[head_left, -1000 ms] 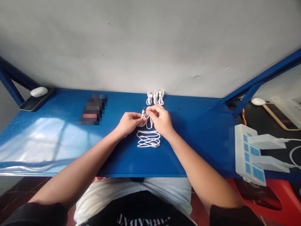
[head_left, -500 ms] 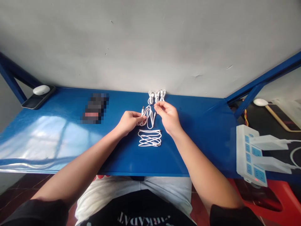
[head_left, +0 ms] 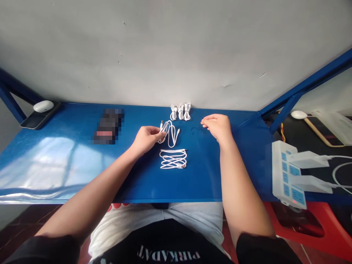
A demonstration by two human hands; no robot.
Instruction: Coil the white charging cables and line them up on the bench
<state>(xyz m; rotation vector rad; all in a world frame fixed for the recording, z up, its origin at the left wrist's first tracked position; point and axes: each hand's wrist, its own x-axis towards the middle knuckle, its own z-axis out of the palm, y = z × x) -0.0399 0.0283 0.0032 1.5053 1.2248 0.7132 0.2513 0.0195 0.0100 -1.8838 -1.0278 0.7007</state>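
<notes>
My left hand [head_left: 148, 138] is closed on a loosely looped white charging cable [head_left: 171, 132], whose plug ends stick out at the top and right. To the right, my right hand [head_left: 216, 125] has thumb and fingers pinched together. A thin dark twist tie [head_left: 196, 129] shows at its fingertips, apart from the cable. Nearer the table's front lies another white cable [head_left: 173, 159], folded in flat zigzag loops. Behind my hands, near the wall, three bundled white cables [head_left: 180, 112] sit side by side, each bound around its middle.
The blue table [head_left: 154, 187] runs against a grey wall. A blurred dark object [head_left: 108, 126] lies left. A white mouse-like object [head_left: 43, 106] rests on a dark device at the far left. A white power strip [head_left: 287, 176] with plugged-in chargers stands right, above a red stool [head_left: 324, 220].
My right hand has moved right, away from the looped cable, with the thin dark tie at its fingertips. My left hand still holds the cable in nearly the same place.
</notes>
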